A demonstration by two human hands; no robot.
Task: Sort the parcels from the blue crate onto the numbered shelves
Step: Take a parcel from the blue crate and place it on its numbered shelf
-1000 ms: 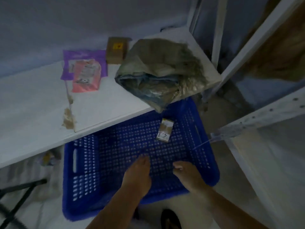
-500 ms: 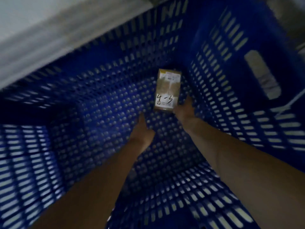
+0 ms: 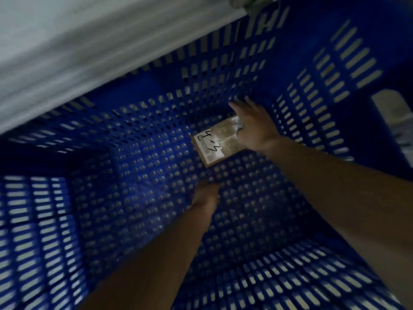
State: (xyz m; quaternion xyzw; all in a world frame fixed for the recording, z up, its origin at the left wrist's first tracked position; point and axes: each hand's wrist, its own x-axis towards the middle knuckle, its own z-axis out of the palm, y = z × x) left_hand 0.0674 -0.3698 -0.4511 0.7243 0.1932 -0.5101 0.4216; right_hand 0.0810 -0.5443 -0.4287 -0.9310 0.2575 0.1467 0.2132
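I look down into the blue crate [image 3: 330, 70], whose perforated walls and floor fill the view. One small brown parcel [image 3: 214, 148] lies on the crate floor near the far right corner, and its white label carries a handwritten number starting with 4. My right hand [image 3: 254, 126] lies over the parcel's right end with its fingers stretched toward the far wall. My left hand [image 3: 205, 195] reaches down to the crate floor just below the parcel, apart from it and holding nothing. Its fingertips are foreshortened and blurred.
The white edge of a shelf board [image 3: 78, 52] runs diagonally above the crate's far wall. A handle slot [image 3: 388, 108] opens in the right wall. The rest of the crate floor holds no other parcel.
My head dropped close into the crate. My right hand moved from the parcel's near corner onto its right end, and the parcel turned slantwise. My left hand stayed low on the floor.
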